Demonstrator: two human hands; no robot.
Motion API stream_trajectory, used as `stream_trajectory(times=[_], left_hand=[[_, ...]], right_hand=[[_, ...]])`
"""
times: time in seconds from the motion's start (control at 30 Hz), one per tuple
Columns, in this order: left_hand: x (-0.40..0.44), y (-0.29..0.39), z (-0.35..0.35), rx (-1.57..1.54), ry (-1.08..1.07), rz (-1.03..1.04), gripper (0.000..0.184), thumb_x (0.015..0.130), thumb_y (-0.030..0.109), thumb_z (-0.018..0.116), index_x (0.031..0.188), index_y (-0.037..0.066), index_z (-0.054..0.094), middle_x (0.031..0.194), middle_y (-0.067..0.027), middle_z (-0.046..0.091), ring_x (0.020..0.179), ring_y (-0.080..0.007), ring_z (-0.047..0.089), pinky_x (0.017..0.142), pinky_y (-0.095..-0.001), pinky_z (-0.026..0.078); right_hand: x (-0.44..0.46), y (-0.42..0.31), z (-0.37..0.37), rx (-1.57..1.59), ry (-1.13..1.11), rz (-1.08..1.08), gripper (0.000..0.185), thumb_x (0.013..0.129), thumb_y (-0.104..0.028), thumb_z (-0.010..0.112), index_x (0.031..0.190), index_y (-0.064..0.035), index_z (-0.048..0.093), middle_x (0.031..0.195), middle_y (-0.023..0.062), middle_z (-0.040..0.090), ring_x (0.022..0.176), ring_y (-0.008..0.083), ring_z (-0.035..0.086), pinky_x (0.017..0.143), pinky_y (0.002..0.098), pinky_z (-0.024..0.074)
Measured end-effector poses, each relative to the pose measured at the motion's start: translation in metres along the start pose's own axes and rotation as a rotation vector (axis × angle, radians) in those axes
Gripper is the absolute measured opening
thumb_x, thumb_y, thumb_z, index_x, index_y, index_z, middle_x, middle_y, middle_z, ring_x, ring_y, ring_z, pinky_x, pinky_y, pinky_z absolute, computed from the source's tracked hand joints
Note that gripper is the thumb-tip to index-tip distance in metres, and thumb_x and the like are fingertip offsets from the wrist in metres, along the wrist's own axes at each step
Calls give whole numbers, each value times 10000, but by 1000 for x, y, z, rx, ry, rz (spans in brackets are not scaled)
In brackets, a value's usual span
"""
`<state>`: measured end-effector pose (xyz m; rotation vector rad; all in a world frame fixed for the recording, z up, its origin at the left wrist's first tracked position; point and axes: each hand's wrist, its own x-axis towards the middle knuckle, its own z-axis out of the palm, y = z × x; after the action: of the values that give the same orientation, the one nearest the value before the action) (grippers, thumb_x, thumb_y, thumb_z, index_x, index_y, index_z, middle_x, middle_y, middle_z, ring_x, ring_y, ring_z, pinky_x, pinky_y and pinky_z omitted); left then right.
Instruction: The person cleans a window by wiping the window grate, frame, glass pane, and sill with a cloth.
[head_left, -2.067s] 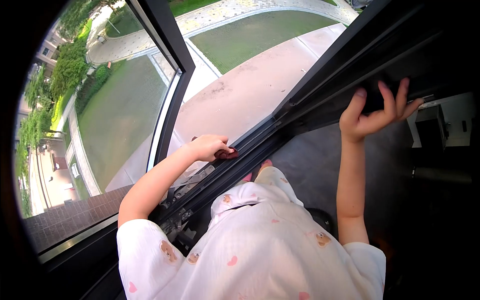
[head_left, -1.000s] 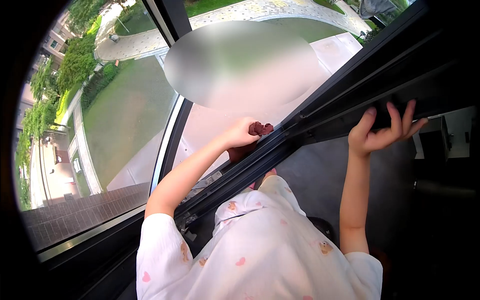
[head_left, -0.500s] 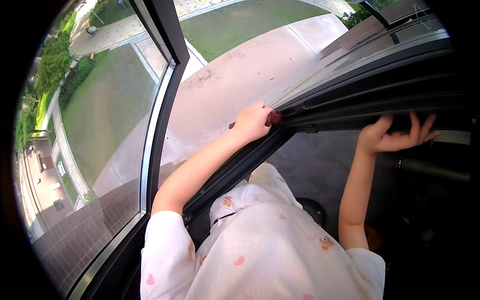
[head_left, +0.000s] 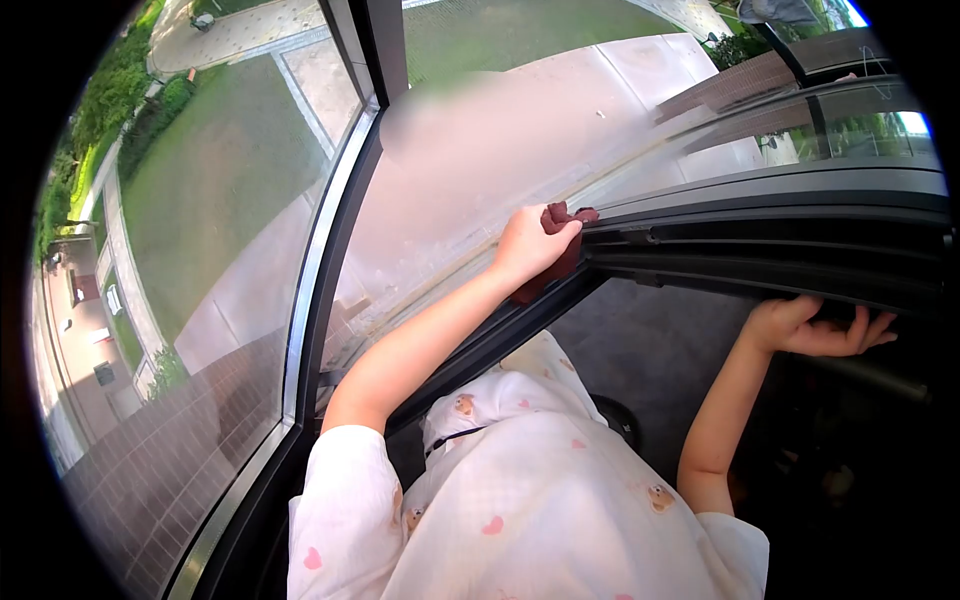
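Note:
My left hand [head_left: 532,246] is closed on a dark red cloth [head_left: 561,262], its crumpled end sticking out past the thumb. The cloth lies against the black window frame [head_left: 700,262], near the corner where two frame bars meet. Over on the right, my right hand [head_left: 808,328] is at the underside of the same frame, palm up with bent fingers apart. Its thumb touches the frame's lower edge, and nothing shows in its grasp.
An outward-opened glass sash [head_left: 240,250] stands on the left. Beyond the opening, far below, are a pale paved ledge [head_left: 480,150] and lawns. A dark floor [head_left: 650,335] lies inside, with a round black object [head_left: 622,420] beside my leg.
My left hand and the cloth appear slightly farther right, with more of the cloth showing. My right hand appears lower in view, still at the frame; the whole view has shifted slightly.

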<state>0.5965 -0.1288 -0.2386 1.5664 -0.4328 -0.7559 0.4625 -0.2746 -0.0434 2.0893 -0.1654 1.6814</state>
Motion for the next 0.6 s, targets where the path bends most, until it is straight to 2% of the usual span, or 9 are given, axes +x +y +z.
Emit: stream_trajectory(times=[0.03, 0.17, 0.23, 0.27, 0.33, 0.37, 0.4, 0.53, 0.6], left_hand=[[-2, -1, 2, -111, -20, 0, 229, 714, 196, 611, 756, -27, 574, 614, -86, 574, 572, -133, 521, 570, -269, 425], [-21, 15, 2, -273, -27, 86, 168, 726, 126, 601, 799, -23, 582, 677, -66, 572, 620, -108, 512, 592, -252, 420], [-31, 27, 0, -225, -1, 327, 153, 705, 31, 602, 853, -6, 585, 794, -67, 568, 722, -109, 522, 657, -245, 421], [-36, 36, 0, -227, -4, 326, 153, 705, 31, 602, 853, -6, 585, 794, -67, 568, 722, -109, 522, 657, -245, 421], [-43, 57, -2, -149, 37, 585, 227, 661, -32, 604, 885, 2, 581, 839, -84, 552, 756, -149, 531, 669, -243, 421], [-44, 64, 0, -114, 53, 694, 294, 615, -54, 619, 899, 11, 581, 834, -93, 548, 741, -185, 535, 660, -245, 423], [-49, 76, 1, -130, 50, 769, 345, 579, -67, 634, 907, 31, 589, 834, -81, 536, 709, -177, 532, 609, -248, 427], [-49, 96, 24, -33, 44, 1106, 460, 507, -39, 680, 944, 87, 608, 824, -44, 514, 622, -165, 507, 509, -252, 407], [-48, 103, 36, 97, 86, 1200, 513, 460, 75, 679, 967, 102, 608, 806, -37, 516, 569, -161, 488, 480, -260, 388]], right_hand=[[0, 1, -1, -5, -4, -3, 371, 784, -234, 493, 1064, -16, 383, 1230, 208, 321, 1243, 366, 165, 996, 566, 0], [-2, 2, -4, -14, -37, 8, 384, 788, -248, 489, 1078, -23, 375, 1241, 210, 310, 1249, 371, 140, 994, 569, -9], [-1, 2, -3, -8, -36, 14, 388, 789, -252, 487, 1082, -25, 372, 1242, 210, 309, 1250, 370, 136, 994, 568, -11], [-1, 2, -2, -9, -23, 16, 392, 789, -254, 489, 1084, -25, 370, 1240, 210, 310, 1247, 369, 146, 995, 566, -9], [-1, 1, -2, -10, -8, 18, 396, 788, -257, 491, 1086, -26, 368, 1239, 210, 312, 1245, 368, 157, 997, 564, -7], [0, 0, -2, -7, -11, 17, 397, 786, -257, 493, 1083, -25, 369, 1234, 208, 317, 1242, 363, 169, 997, 563, -6], [0, 0, -2, -4, -13, 16, 398, 784, -257, 496, 1081, -23, 369, 1229, 205, 322, 1239, 358, 182, 998, 562, -4], [0, 1, -3, -23, -36, 2, 399, 782, -253, 497, 1081, -23, 369, 1223, 203, 327, 1238, 347, 193, 998, 562, -2], [0, -1, -3, -27, -37, 30, 389, 784, -245, 493, 1079, -23, 369, 1217, 202, 331, 1240, 336, 192, 997, 562, 1]])
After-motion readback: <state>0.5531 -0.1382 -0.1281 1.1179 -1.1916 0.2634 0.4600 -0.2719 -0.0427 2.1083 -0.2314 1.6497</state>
